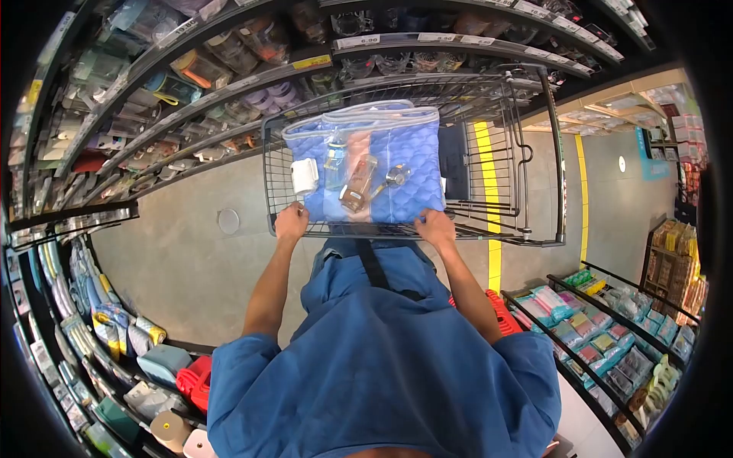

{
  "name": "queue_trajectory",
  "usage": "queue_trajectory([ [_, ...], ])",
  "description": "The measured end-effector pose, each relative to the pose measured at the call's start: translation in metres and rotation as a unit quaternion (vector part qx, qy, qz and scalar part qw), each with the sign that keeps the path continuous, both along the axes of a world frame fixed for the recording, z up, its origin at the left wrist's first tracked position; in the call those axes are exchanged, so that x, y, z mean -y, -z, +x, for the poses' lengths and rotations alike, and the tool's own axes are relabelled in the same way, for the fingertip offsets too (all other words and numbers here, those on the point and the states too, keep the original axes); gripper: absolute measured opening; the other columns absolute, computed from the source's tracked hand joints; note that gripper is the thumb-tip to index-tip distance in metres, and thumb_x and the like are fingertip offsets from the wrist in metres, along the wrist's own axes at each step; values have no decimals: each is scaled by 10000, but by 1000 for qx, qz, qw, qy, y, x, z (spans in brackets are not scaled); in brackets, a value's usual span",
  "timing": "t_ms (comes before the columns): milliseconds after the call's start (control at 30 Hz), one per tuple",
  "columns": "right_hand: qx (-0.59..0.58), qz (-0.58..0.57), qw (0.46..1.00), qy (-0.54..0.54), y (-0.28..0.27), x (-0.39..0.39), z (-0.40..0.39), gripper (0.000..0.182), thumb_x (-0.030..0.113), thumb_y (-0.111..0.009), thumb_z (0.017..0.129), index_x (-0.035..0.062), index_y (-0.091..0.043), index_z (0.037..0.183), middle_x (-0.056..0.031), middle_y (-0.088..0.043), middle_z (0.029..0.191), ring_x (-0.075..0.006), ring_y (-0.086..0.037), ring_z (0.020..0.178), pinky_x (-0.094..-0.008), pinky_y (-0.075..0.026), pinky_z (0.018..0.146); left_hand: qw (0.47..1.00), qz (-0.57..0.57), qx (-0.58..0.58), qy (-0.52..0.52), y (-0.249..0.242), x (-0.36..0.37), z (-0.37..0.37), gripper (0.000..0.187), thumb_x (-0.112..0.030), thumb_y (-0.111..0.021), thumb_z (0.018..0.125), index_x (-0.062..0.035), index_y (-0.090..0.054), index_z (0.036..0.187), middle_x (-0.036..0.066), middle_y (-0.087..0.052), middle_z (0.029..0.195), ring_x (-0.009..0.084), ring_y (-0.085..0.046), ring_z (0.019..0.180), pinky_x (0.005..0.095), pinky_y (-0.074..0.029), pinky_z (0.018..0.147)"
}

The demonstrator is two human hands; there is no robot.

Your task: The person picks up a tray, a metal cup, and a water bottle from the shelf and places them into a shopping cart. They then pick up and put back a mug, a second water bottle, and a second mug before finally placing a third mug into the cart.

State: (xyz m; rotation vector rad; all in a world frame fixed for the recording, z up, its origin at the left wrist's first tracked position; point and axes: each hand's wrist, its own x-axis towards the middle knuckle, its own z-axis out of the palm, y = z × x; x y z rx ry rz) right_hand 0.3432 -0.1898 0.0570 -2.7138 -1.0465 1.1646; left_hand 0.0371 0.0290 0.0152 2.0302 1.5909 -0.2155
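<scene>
A dark wire shopping cart (544,153) stands sideways in front of me. A folded blue quilted pad (309,137) with grey edging fills much of its basket. On the pad lie a small white packet (305,175), a clear bottle with a blue top (334,160), a brown clear-wrapped package (357,183) and a small dark round-headed item (397,175). My left hand (292,222) is closed round the basket's near rim by the left corner. Farther right, my right hand (435,227) is closed at the same rim, against the pad's near edge.
Shelves of bottles and cups (221,53) with price strips run along the far side. Folded textiles (114,313) hang at lower left, near a red basket (197,382). Racks of packaged goods (603,336) stand at lower right. Yellow floor lines (495,263) cross the aisle.
</scene>
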Motion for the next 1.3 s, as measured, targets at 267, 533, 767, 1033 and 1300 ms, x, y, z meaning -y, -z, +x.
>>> queue_trajectory([
  [267, -107, 123, 986, 33, 50, -8, 22, 456, 391, -642, 778, 67, -663, 1098, -173, -679, 1015, -327, -645, 965, -386, -500, 839, 982, 19, 187, -3, 26, 4, 21, 185, -174, -596, 795, -52, -672, 911, 164, -682, 771, 310, -672, 734, 390, -522, 690],
  [533, -127, 127, 983, 40, 61, -26, 50, 459, 364, -666, 787, 48, -643, 1119, -171, -684, 1002, -312, -652, 944, -374, -499, 834, 952, -126, 275, 45, 53, 28, 101, 262, -231, -651, 777, -44, -676, 960, 143, -690, 777, 255, -677, 721, 361, -523, 691],
  [767, -144, 101, 983, 53, 101, -16, 68, 487, 359, -694, 806, 15, -617, 1143, -127, -687, 857, -199, -657, 709, -320, -522, 695, 939, -227, 254, 37, 84, 47, 130, 253, -238, -638, 797, -63, -690, 972, 103, -687, 792, 181, -664, 693, 326, -521, 637],
  [1033, -303, 58, 936, 168, 108, -29, 84, 499, 330, -661, 839, 48, -550, 1235, -95, -672, 872, -148, -614, 632, -278, -499, 554, 866, -407, 238, -165, 59, 47, 180, 217, -248, -591, 900, -76, -582, 1033, 54, -650, 811, 128, -612, 633, 259, -534, 564],
  [1300, -368, 16, 902, 225, 153, -57, 92, 491, 337, -594, 880, 146, -481, 1318, -77, -662, 896, -157, -613, 623, -307, -491, 549, 840, -452, 207, -218, 81, 53, 208, 404, -408, -500, 935, -162, -445, 1250, 103, -645, 921, 198, -623, 755, 375, -544, 682],
])
